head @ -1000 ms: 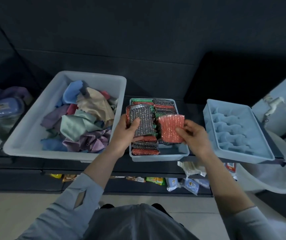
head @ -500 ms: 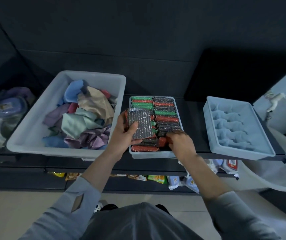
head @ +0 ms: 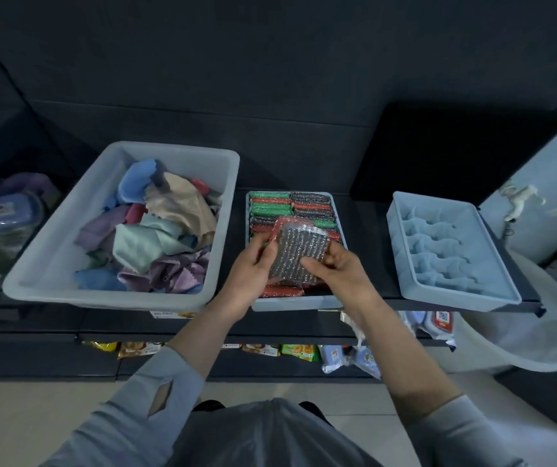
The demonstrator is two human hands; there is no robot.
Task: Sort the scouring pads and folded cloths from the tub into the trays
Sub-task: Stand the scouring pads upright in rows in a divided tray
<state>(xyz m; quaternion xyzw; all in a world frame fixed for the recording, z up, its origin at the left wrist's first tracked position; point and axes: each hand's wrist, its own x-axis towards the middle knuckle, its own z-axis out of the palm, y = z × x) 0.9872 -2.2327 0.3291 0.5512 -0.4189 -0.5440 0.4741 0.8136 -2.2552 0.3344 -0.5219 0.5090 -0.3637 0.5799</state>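
We are looking down past our grey sleeves [head: 129, 409] to both hands, which are meeting over the near end of the middle tray [head: 290, 303]. Our left hand [head: 253, 271] is curling round the left edge of a small stack of scouring pads [head: 295, 256], thumb lying across the silver face, fingers tucked behind. Our right hand [head: 341, 273] is gripping the same stack from the right, thumb pressing on the silver front pad and fingers wrapping the back; a red pad is showing at the stack's top and left edges. The stack is hanging tilted just above the pads already packed on edge in the tray, in two rows of green, red and dark pads [head: 290, 210]. To the left, touching nothing of ours, the big grey tub [head: 68, 257] is holding a loose heap of cloths [head: 155, 237] in blue, purple, teal, beige and pink. To the right, well apart, the pale blue tray [head: 452, 291] with wavy dividers is sitting on the dark shelf [head: 364, 210].
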